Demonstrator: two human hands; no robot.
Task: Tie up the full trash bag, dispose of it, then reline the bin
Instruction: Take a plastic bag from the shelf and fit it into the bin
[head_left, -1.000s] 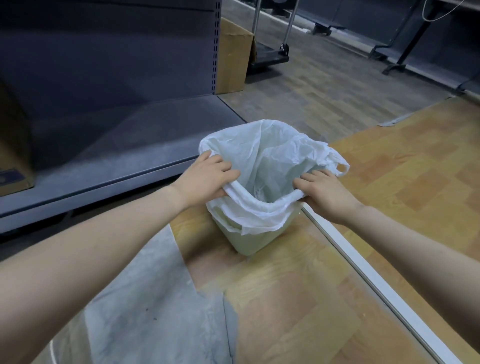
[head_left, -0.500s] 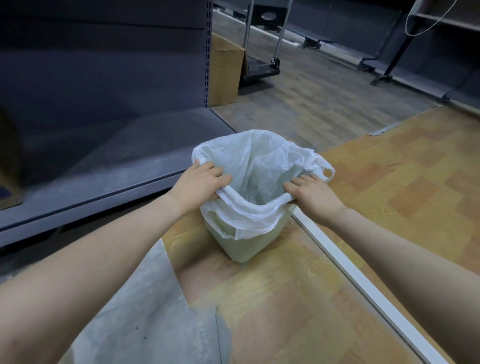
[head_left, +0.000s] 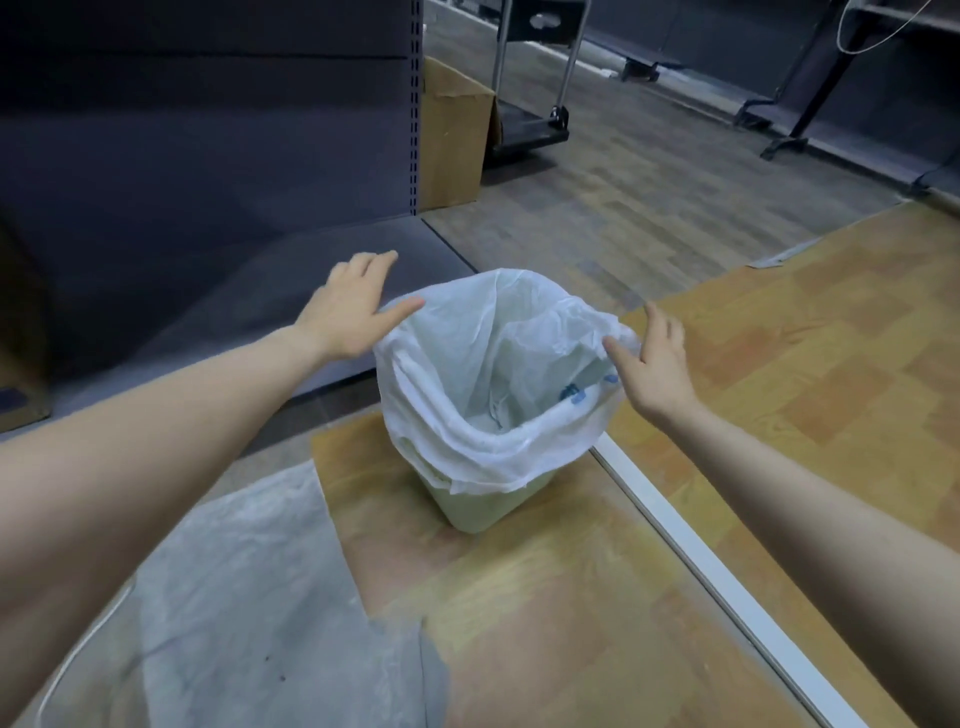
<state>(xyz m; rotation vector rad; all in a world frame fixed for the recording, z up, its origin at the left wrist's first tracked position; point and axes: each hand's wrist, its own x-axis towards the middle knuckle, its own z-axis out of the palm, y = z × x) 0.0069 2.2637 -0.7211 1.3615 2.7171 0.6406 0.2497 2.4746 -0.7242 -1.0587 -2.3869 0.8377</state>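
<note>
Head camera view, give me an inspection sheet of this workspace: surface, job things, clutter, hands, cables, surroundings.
Surface: wooden floor, with a white strip running across it on the right.
Job's things: small pale green bin stands upright on the floor; white liner bag sits in it, mouth open, edge folded over the rim.
Clutter: clear plastic sheet lies flat on the floor, near left.
Hands: left hand open, thumb at the bag's left edge; right hand open, thumb touching the bag's right edge.
Cables: a thin white cable hangs at top right.
Surroundings: dark shelving unit at left, cardboard box beside it, a trolley behind.
</note>
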